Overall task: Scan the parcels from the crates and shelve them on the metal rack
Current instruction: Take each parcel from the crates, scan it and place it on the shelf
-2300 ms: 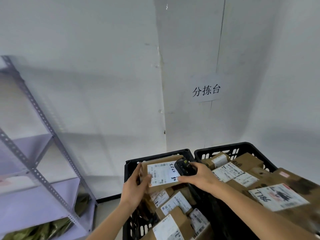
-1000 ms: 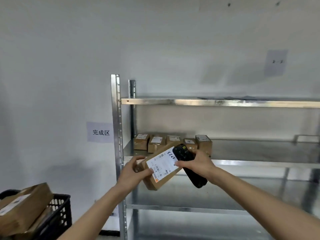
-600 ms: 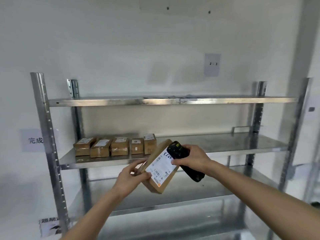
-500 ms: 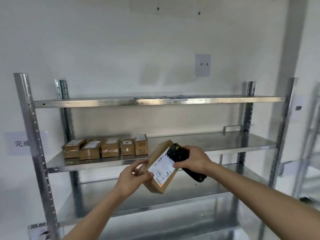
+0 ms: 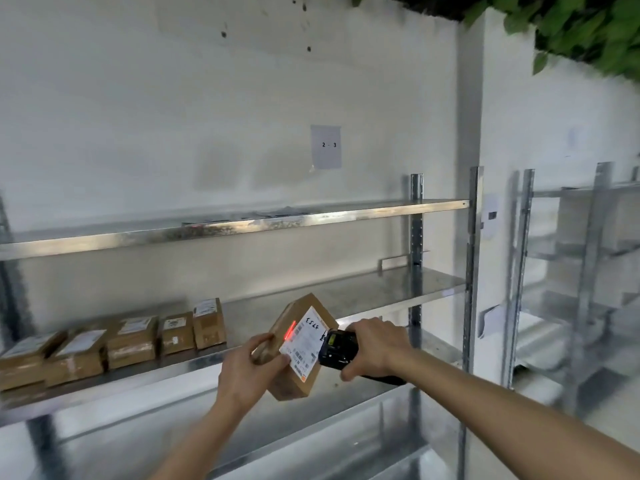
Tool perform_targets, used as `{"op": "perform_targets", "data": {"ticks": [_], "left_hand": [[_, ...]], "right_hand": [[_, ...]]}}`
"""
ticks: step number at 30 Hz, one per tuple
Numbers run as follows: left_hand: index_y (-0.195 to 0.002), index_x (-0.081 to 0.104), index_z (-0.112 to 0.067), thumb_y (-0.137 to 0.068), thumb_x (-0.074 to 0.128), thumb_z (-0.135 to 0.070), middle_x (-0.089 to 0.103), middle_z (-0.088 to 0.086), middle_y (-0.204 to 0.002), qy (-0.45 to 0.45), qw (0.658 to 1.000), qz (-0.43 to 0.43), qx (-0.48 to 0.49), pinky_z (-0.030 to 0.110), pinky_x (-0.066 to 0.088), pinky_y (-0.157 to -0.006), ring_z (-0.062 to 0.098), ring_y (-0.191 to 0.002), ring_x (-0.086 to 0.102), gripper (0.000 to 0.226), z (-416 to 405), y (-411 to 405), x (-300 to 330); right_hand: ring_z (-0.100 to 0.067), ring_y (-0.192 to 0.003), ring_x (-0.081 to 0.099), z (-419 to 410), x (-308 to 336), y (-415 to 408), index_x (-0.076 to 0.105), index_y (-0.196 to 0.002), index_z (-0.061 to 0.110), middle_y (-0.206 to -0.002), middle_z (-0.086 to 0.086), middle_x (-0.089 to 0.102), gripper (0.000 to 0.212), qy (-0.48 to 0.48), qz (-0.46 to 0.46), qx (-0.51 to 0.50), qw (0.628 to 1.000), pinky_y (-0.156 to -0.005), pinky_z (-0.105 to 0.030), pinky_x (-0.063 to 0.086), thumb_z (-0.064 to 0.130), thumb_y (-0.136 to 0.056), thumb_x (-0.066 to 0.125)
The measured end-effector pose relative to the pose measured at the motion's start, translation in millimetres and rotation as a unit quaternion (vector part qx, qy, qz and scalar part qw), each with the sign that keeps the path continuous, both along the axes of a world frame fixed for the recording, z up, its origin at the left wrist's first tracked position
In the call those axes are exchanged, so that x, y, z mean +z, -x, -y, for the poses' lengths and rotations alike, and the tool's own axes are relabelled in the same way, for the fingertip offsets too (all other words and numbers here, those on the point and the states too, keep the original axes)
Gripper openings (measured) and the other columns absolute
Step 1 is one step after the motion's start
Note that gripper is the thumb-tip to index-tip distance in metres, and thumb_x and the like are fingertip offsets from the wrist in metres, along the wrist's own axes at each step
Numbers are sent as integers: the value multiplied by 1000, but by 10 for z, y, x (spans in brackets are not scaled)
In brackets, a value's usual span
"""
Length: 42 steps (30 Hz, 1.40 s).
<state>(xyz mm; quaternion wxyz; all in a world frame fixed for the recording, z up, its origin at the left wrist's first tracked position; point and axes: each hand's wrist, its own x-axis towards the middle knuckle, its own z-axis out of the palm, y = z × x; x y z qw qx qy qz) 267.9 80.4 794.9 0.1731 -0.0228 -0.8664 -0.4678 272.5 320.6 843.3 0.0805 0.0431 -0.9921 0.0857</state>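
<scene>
Insp. note: person stands at the metal rack [image 5: 349, 216], parcel [image 5: 300, 344] held in mid-air in front of the middle shelf [image 5: 381, 292], not yet resting on it. Left hand [image 5: 249, 370] grips the parcel by its lower left corner, thumb across the label face, fingers curled behind. Right hand [image 5: 372, 348] is wrapped round a black handheld scanner [image 5: 337, 348], whose head sits just beside the label's right edge; a red scan line shows on the label [image 5: 304, 341] near its upper left. Parcel is a small brown cardboard box, tilted, label toward the camera. Judged light, since one hand carries it by a corner w/o visible strain; walls look stiff and flat, no dents seen. Cardboard should give fair friction; the glossy label is prob. the slicker surface, so the thumb there is the weaker contact. Contents unknown, so fragility can't be ruled out. Best hold for shelving, in the inspector's view: across two opposite side faces, clear of the barcode. Five shelved parcels [image 5: 138, 337] stand in a row at the shelf's left end; bare shelf lies to their right, approx. behind the held box.
</scene>
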Motion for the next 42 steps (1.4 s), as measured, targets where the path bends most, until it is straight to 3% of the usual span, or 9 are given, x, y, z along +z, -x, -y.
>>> {"op": "perform_targets", "data": {"ticks": [11,16,27,36,42], "left_hand": [[-123,61,-43,-76,80,-51,70,-1,-114,-16,1000,10,-7,44,56,-90,22,-101,66,52,-22,88,49],[-122,62,-44,-66,76,-60,70,-1,-110,-29,1000,2,-8,45,56,-88,22,-99,66,59,17,95,50],[-126,62,-37,-80,79,-43,69,1,-107,-35,999,8,-21,39,55,-84,20,-96,66,50,126,165,-16],[-120,58,-45,-80,78,-49,66,-2,-111,-73,997,19,-36,43,56,-89,22,-103,64,45,278,337,-52],[-117,60,-42,-80,77,-51,67,3,-109,-184,981,42,-42,46,58,-90,21,-99,64,42,379,486,-89]], "right_hand": [[-22,-103,65,-17,107,-55,67,-112,30,-103,5,67,60,-21,-9,-39,999,-72,-30,39,57,-61,86],[-20,-88,56,42,110,-54,67,-108,29,-96,6,62,57,-20,-6,-44,999,-72,-29,40,57,-61,86],[-21,-93,63,157,52,17,68,-108,27,-98,6,66,62,-17,14,-52,998,-72,-30,42,61,-59,85],[-17,-94,66,272,-8,128,65,-100,29,-98,10,71,60,66,48,-50,995,-71,-29,45,66,-56,84],[-9,-90,69,466,-94,251,69,-101,30,-96,12,72,59,230,51,1,972,-82,-32,59,59,-52,88]]}}
